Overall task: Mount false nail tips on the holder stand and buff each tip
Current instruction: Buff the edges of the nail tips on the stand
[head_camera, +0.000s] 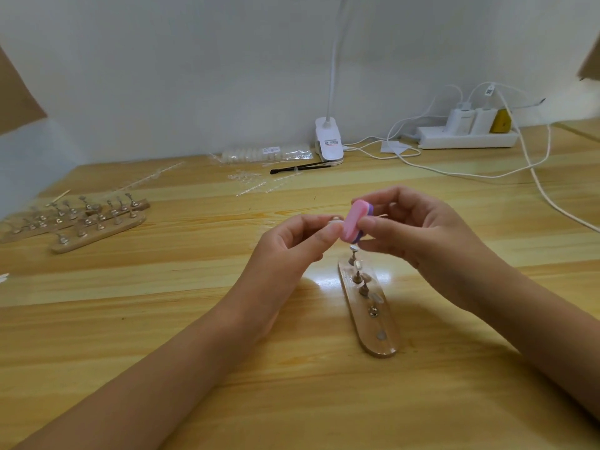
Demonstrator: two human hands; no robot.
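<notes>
Near the middle of the frame both hands are raised just above the desk point(162, 287). The right hand point(418, 228) grips a small pink and purple buffer block point(354, 219) between thumb and curled fingers. The left hand point(292, 245) pinches a small pale nail tip point(334, 225) between thumb and forefinger. The tip touches the pink face of the block, though it is too small to make out clearly.

Just below the hands, right of centre, a long wooden stand point(386, 332) lies on the desk and runs toward the lower edge of the frame. A row of little metal pegs point(357, 277) stands along it, some with clear tips beside them.

At the left of the frame lie more wooden stands point(97, 222), close together and full of pegs. Toward the back are a clear bag of tips point(266, 154), a black brush point(302, 167) and a white clip lamp point(328, 141). At the upper right sits a white power strip point(467, 139) with cables point(535, 177) trailing across the desk.
</notes>
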